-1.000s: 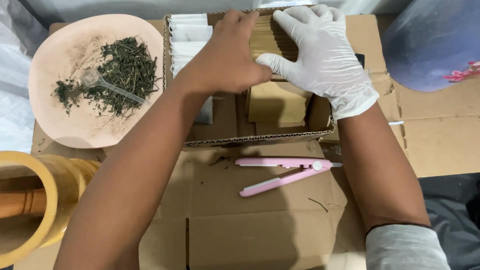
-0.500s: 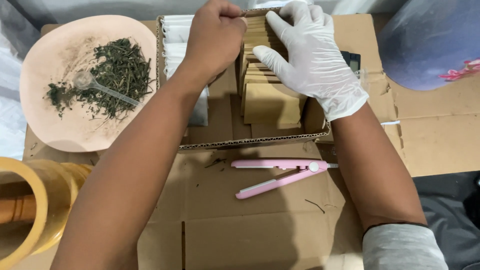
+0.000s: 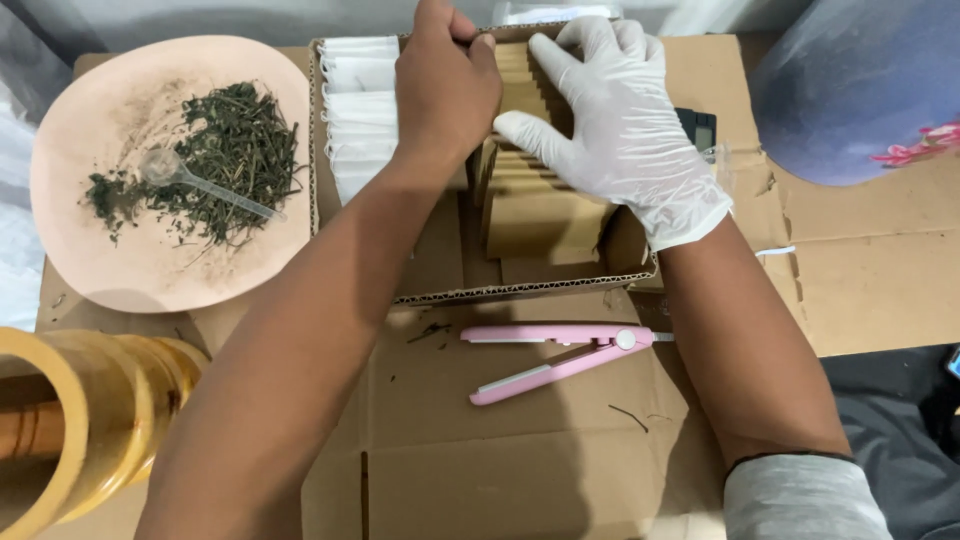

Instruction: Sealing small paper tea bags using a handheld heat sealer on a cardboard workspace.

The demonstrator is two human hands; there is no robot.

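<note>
An open cardboard box (image 3: 520,290) holds a row of brown paper pouches (image 3: 535,215) on the right and white filter bags (image 3: 360,110) on the left. My bare left hand (image 3: 445,85) is at the far end of the brown row, fingers closed, pinching the top of a pouch. My right hand (image 3: 625,130), in a white glove, lies flat over the brown pouches with fingers spread, pressing them.
A pink plate (image 3: 150,270) with dried green herbs (image 3: 225,155) and a clear plastic scoop (image 3: 200,180) sits at left. A pink mini heat sealer (image 3: 560,355) lies on flattened cardboard in front of the box. Yellow tape rolls (image 3: 80,430) are at lower left, a blue-grey bag (image 3: 860,90) at upper right.
Both hands have shifted toward the far end of the brown pouch row. My left hand now pinches at the back edge; the gloved hand spreads over the pouches.
</note>
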